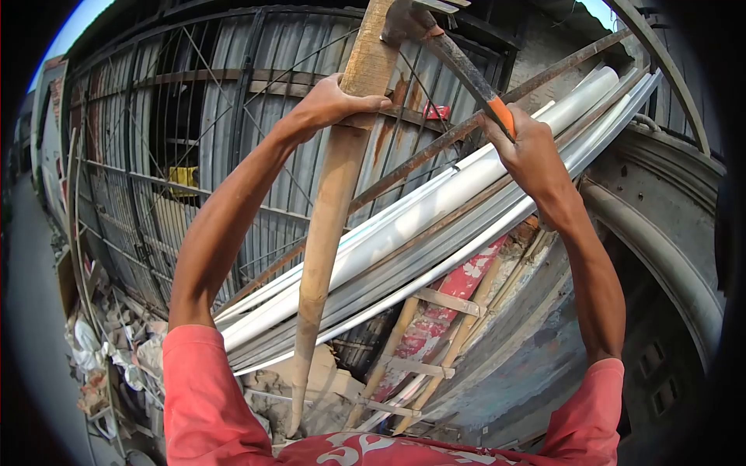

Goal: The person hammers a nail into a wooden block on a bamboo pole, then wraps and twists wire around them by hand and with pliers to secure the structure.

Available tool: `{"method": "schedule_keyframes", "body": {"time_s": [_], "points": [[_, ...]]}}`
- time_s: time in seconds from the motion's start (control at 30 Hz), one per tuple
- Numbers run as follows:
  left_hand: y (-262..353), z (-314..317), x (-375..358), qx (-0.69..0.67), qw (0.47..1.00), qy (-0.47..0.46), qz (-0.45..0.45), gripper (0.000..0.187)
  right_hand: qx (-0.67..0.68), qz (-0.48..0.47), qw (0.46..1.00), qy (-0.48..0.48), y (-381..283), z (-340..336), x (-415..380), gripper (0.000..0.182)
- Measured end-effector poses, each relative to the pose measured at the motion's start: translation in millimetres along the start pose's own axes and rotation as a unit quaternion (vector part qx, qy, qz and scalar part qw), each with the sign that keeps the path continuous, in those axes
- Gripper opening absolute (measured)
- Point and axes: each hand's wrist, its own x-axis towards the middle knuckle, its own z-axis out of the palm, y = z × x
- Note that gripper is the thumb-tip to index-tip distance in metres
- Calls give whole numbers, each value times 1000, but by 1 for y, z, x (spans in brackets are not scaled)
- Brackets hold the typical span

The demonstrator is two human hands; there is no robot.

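My left hand is wrapped round the upper part of a bamboo pole, which stands nearly upright and tilts slightly to the right at its top. In my right hand is a hammer with a dark handle and an orange band near the grip. The hammer's dark head is raised to the top of the frame and overlaps the pole's side there. Lower down, the pole narrows to a thin end near the ground, in front of my red shirt.
A bundle of white pipes and metal lengths slants behind the pole. Beyond it stand a corrugated metal wall and a barred frame. A bamboo ladder leans below. Rubble lies at left, and a curved concrete moulding is at right.
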Motion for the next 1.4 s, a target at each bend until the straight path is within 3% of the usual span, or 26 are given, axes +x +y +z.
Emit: {"method": "schedule_keyframes", "body": {"time_s": [0.03, 0.1, 0.17, 0.23, 0.3, 0.33, 0.4, 0.43, 0.47, 0.5, 0.53, 0.57, 0.6, 0.63, 0.7, 0.77, 0.9, 0.97, 1.0, 1.07, 1.13, 1.17, 1.23, 1.3, 1.37, 1.4], "points": [[-5, 2, -3, 12, 1000, 0, 20, 91, 52, 24, 998, 2, 1, 1, -3, 33], [0, -2, 12, 63, 994, 45, 74, 90, 75, -28, 993, 81, -5, -23, -17, 33], [5, -3, 5, 35, 999, 2, -17, 90, 232, 48, 961, 144, -26, -43, -24, 34], [-5, 0, 5, 11, 1000, 7, 3, 90, 378, -27, 890, 255, -40, -73, -16, 30], [2, -3, 8, 20, 1000, 10, 13, 88, 527, -160, 794, 257, -41, -96, -1, 32], [5, -2, 6, 20, 1000, -1, 5, 88, 528, -161, 794, 255, -45, -89, 0, 32], [10, -6, 4, 24, 1000, 4, -1, 87, 502, -167, 776, 343, -63, -55, 2, 29], [11, -2, 2, 23, 1000, 1, -12, 86, 411, -128, 872, 234, -27, -18, 0, 31], [14, -3, 4, 25, 1000, -1, -5, 86, 96, -107, 979, 144, 0, 0, 0, 32], [12, -4, 3, 19, 1000, -3, -16, 85, 41, -108, 991, 74, 33, 27, 2, 28], [8, -3, 5, 16, 999, -13, -26, 84, 45, -45, 997, 39, 19, 10, -19, 28], [4, -2, 9, 32, 998, 25, 45, 80, 41, -7, 999, 32, 7, -10, -22, 28], [16, -8, 8, 19, 1000, 4, -5, 78, 95, 12, 994, 49, 7, -6, -29, 27], [23, -4, -2, 0, 997, -30, -73, 76, 153, 49, 986, 50, 10, 0, -49, 26], [18, -1, 0, -9, 1000, 10, -21, 72, 216, 77, 966, 121, 26, 20, -85, 25], [21, 0, -2, -22, 999, 4, -26, 72, 261, 162, 944, 122, 23, 27, -128, 24], [13, -5, -1, 7, 998, 6, -67, 75, 438, 310, 841, 71, 14, 89, -238, 31], [13, -7, -4, 26, 996, 6, -91, 76, 498, 426, 755, 9, -1, 109, -284, 30], [16, -9, -4, 40, 994, 14, -101, 77, 509, 437, 742, 12, -4, 130, -310, 29], [28, -10, -7, 73, 991, 26, -105, 88, 526, 453, 719, 12, -6, 152, -351, 28], [40, -20, 1, 83, 991, 88, -50, 113, 450, 441, 775, -45, -8, 162, -377, 30], [54, -23, 6, 88, 988, 122, -28, 120, 461, 440, 769, -41, -6, 191, -415, 30], [88, -16, 30, 196, 964, 180, -4, 118, 689, 506, 519, 16, 5, 258, -490, 50], [102, -16, 66, 241, 951, 192, 0, 113, 672, 513, 534, 3, 2, 247, -474, 43], [104, -8, 92, 366, 897, 242, 54, 103, 622, 534, 572, -14, -10, 222, -453, 35], [103, -10, 99, 370, 895, 242, 56, 103, 614, 553, 562, 29, -16, 222, -445, 33]]}}
